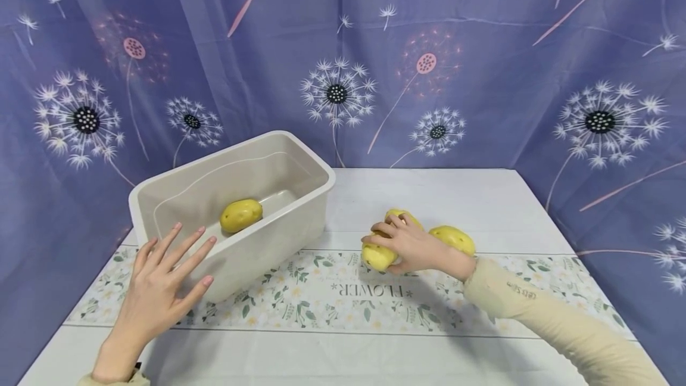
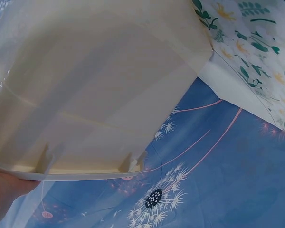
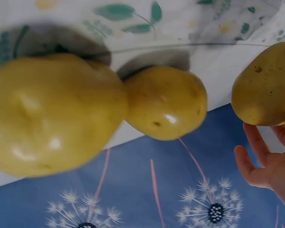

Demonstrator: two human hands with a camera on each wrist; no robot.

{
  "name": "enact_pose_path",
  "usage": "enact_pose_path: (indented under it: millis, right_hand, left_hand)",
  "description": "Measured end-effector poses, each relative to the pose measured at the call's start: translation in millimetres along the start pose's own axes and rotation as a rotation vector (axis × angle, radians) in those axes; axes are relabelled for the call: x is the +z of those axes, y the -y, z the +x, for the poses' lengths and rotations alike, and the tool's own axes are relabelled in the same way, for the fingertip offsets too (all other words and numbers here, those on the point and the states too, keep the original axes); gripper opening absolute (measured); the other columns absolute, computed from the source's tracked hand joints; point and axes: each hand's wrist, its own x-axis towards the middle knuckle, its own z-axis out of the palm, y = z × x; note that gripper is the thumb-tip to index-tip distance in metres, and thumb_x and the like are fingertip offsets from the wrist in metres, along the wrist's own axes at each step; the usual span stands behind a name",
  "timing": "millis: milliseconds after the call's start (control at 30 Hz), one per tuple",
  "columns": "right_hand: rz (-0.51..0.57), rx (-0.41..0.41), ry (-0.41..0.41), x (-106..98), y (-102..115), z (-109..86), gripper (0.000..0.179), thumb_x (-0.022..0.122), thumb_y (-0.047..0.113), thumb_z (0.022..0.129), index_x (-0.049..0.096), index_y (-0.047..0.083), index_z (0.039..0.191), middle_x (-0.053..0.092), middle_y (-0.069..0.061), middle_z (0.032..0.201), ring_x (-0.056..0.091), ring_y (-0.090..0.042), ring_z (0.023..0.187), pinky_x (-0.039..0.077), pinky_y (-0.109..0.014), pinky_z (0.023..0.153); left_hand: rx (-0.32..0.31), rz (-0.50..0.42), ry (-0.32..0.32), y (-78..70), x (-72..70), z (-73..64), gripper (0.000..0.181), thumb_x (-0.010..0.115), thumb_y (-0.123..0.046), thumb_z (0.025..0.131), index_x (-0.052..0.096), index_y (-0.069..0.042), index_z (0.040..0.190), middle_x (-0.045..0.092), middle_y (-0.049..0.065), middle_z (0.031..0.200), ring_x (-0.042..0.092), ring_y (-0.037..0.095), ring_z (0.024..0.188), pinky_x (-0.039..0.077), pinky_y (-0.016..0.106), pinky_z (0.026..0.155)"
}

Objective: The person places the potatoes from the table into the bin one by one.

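Note:
My right hand [image 1: 415, 249] grips a yellow potato [image 1: 378, 257], its fingers over the top. In the right wrist view the fingers curl at the edge of that potato [image 3: 263, 88]. Just behind the hand lies a second potato [image 1: 404, 217], and a third potato [image 1: 452, 238] is beside the wrist. At the left, a light grey plastic bin [image 1: 278, 237] stands at an angle with one potato [image 1: 241, 215] inside. My left hand [image 1: 161, 288] spreads its fingers over the near rim of the bin. The left wrist view has this hand [image 2: 7, 192] right at the rim.
A white tabletop [image 1: 429, 189] carries a floral printed band [image 1: 321, 308] with lettering. Purple-blue curtains [image 1: 268, 76] with dandelion prints hang behind and at both sides, close to the table's edges.

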Motion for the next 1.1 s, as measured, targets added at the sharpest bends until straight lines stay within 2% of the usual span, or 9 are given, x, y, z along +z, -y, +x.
enact_pose_path:
  millis: [167,500,733,900,1100]
  right_hand:
    - [0.011,-0.032,-0.041,-10.5,-0.2,9.9,0.074,0.078,0.040,0.055,0.050,0.027,0.122,0.054,-0.004,0.113,0.045,-0.022,0.093,0.037,-0.037,0.074]
    - [-0.021,-0.058,-0.103,-42.5,-0.6,31.5,0.073,0.076,0.040,0.057,0.048,0.026,0.124,0.052,-0.005,0.116,0.045,-0.023,0.095,0.037,-0.039,0.077]
    - [-0.031,-0.072,-0.140,-73.0,-0.2,53.6,0.074,0.075,0.039,0.061,0.044,0.027,0.127,0.049,-0.005,0.121,0.043,-0.023,0.099,0.035,-0.041,0.081]
    - [-0.055,-0.099,-0.192,-89.7,0.8,71.8,0.072,0.073,0.040,0.062,0.045,0.025,0.127,0.049,-0.005,0.120,0.042,-0.024,0.096,0.035,-0.041,0.078]
    - [-0.016,-0.102,-0.229,-107.7,4.0,90.7,0.070,0.071,0.039,0.064,0.044,0.025,0.127,0.048,-0.006,0.121,0.041,-0.025,0.100,0.034,-0.042,0.080]
  left_hand:
    - [-0.004,-0.002,0.002,-0.3,-0.4,-0.1,0.061,0.027,-0.062,0.088,0.049,-0.024,0.129,0.049,0.006,0.133,0.027,0.029,0.134,0.018,0.052,0.105]
    - [0.008,-0.003,-0.012,-0.3,0.8,0.0,0.059,0.027,-0.061,0.088,0.049,-0.024,0.129,0.049,0.006,0.133,0.027,0.026,0.135,0.018,0.052,0.105]
    - [0.003,0.004,-0.020,1.1,0.2,0.3,0.060,0.027,-0.062,0.088,0.051,-0.023,0.128,0.051,0.008,0.130,0.030,0.030,0.132,0.020,0.054,0.102]
    - [0.005,0.005,-0.026,1.3,0.0,0.1,0.060,0.027,-0.062,0.088,0.050,-0.024,0.128,0.051,0.007,0.131,0.030,0.029,0.132,0.020,0.053,0.102]
    - [0.020,0.003,-0.043,0.8,0.6,0.7,0.059,0.028,-0.061,0.088,0.050,-0.024,0.128,0.051,0.007,0.131,0.028,0.027,0.134,0.020,0.052,0.103]
